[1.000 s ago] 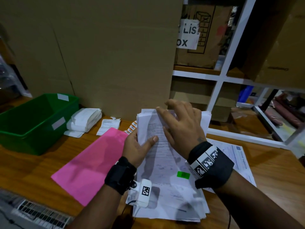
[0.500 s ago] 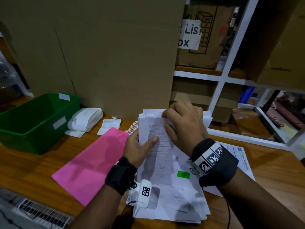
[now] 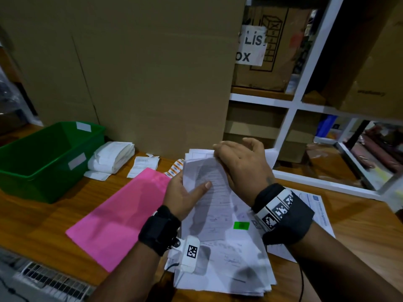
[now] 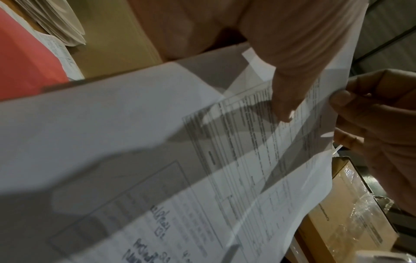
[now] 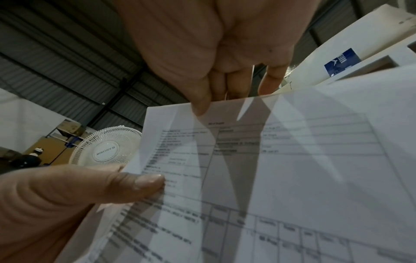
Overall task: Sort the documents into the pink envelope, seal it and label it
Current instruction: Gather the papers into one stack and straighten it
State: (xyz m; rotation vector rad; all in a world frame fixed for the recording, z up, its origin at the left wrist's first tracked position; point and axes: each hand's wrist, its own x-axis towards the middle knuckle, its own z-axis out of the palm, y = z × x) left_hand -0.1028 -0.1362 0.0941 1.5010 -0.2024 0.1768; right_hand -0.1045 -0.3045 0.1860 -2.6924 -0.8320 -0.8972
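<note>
A stack of documents [image 3: 220, 232] lies on the wooden table [image 3: 43, 216], its top sheet [image 3: 205, 171] lifted at the far end: the right hand [image 3: 242, 164] pinches the upper edge, the left hand [image 3: 185, 192] grips the left edge, thumb on the print. The pink envelope [image 3: 117, 216] lies flat just left of the stack, apparently unfilled, so sorting looks barely begun; sealing and labelling remain. A cardboard wall [image 3: 152, 73] closes the far side, a green bin [image 3: 43, 158] the left; open table lies nearer.
</note>
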